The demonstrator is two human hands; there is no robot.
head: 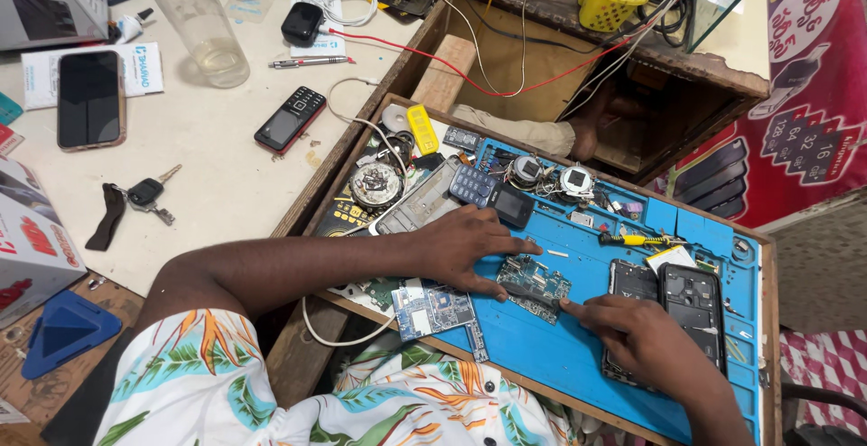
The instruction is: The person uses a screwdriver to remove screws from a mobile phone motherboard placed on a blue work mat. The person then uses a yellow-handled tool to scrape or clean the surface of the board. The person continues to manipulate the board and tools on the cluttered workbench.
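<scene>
Right hand (646,338) presses a dark tool onto the circuit board (533,285) on the blue mat (578,356); left hand (470,247), fingers spread, steadies it. Slippage could scratch traces.

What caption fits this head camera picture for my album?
Left hand steadies a circuit board on a blue mat while the right hand touches its edge.

Two circuit boards (534,285) (435,309), one screwdriver (637,239), one bottle (200,26).
</scene>
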